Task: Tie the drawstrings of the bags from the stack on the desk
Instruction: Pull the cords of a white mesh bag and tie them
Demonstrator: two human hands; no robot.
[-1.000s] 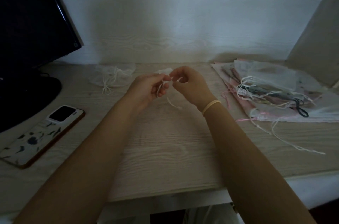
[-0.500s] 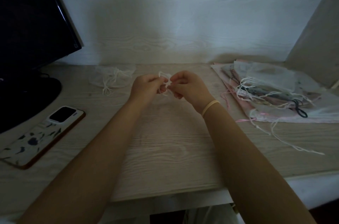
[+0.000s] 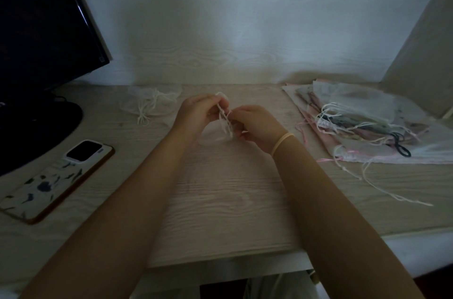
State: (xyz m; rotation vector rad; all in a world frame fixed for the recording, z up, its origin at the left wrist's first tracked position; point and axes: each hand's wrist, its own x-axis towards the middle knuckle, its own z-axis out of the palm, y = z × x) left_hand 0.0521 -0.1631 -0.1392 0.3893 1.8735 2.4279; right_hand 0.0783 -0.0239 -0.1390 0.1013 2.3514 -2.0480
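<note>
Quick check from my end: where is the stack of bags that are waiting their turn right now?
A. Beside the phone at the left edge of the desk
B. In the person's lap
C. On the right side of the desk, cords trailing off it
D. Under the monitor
C: the stack of bags lies on the right part of the desk, its loose cords spilling toward the front edge.

Dim, grainy; soft wall glow; wide-angle edges bent; detail perhaps blurred.

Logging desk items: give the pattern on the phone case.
The phone case is white with dark blue leaf-like marks, clearest in the head view.
</note>
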